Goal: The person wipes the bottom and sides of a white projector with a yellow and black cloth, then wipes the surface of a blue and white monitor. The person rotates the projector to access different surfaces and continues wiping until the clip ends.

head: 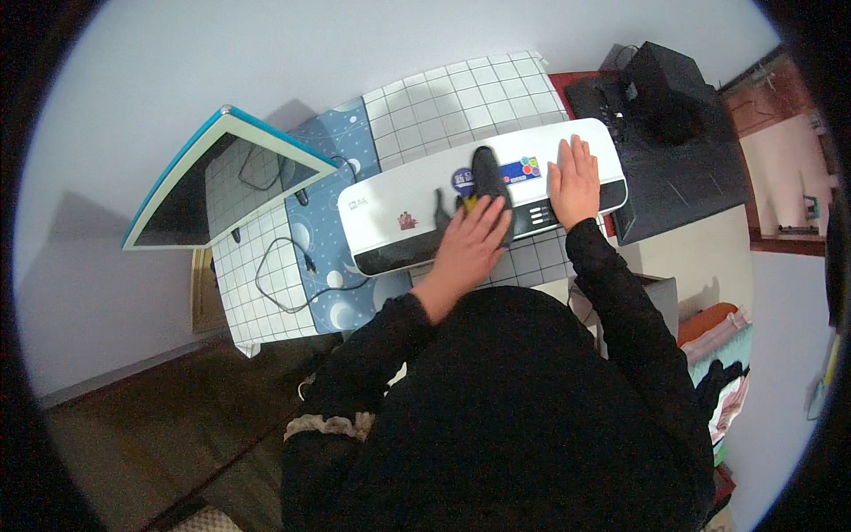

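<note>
A long white electric appliance [415, 176] with a black lower strip lies across the table, bearing stickers and a small panel of lights or buttons. Over its middle, my left hand [469, 253] rests on a dark cloth [490, 173], pressing it against the casing with fingers slightly spread. A bit of yellow shows by the cloth near my fingertips. Part of the cloth is hidden under the palm. My right hand [576, 183] lies flat on the appliance's right end, fingers extended and holding nothing.
A white-framed screen [219, 186] with a blue edge stands at left. A power cord [266, 302] with a plug loops over the checked and blue tablecloth [459, 93]. To the right, a black box [668, 86] sits on a black surface [685, 193]. Folded fabrics [718, 346] are lower right.
</note>
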The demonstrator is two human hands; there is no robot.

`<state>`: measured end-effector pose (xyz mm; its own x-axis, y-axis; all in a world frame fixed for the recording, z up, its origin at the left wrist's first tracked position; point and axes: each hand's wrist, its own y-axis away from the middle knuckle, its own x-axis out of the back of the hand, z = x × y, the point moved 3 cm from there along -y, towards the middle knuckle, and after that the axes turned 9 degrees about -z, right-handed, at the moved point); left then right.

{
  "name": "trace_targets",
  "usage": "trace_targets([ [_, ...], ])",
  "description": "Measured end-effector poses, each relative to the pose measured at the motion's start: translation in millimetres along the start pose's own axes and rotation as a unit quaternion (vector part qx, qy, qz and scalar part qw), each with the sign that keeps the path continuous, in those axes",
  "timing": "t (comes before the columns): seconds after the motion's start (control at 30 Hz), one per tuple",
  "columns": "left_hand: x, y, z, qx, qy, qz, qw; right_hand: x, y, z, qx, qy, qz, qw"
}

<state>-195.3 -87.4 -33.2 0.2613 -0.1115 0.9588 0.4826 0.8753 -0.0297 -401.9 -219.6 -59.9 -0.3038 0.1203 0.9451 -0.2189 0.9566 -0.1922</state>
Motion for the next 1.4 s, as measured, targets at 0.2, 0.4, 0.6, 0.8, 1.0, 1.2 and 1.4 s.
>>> trace_targets([
  [0.2, 6, -50, -16, 0.003, 0.376, 0.048, 0.926, 29, 29, -50, 0.08, -0.123, -0.029, 0.989],
  [0.4, 30, 12, -76, 0.189, 0.165, 0.154, 0.956, 25, 65, -85, 0.149, -0.11, -0.169, 0.968],
  [0.6, 20, 69, -100, 0.304, -0.083, 0.051, 0.948, 40, 53, 21, 0.017, 0.042, -0.101, 0.994],
  [0.8, 12, 105, -123, 0.36, -0.092, 0.114, 0.922, 41, 52, 29, -0.019, 0.026, -0.017, 0.999],
  [1.0, 7, 103, -121, 0.347, -0.121, 0.139, 0.919, 19, 77, -99, 0.264, -0.051, -0.09, 0.959],
  [1.2, 10, 105, -125, 0.348, -0.115, 0.13, 0.921, -19, 77, -205, 0.488, -0.03, -0.102, 0.867],
  [1.4, 8, 105, -126, 0.337, -0.118, 0.133, 0.925, -17, 83, -154, 0.495, -0.035, -0.07, 0.865],
])
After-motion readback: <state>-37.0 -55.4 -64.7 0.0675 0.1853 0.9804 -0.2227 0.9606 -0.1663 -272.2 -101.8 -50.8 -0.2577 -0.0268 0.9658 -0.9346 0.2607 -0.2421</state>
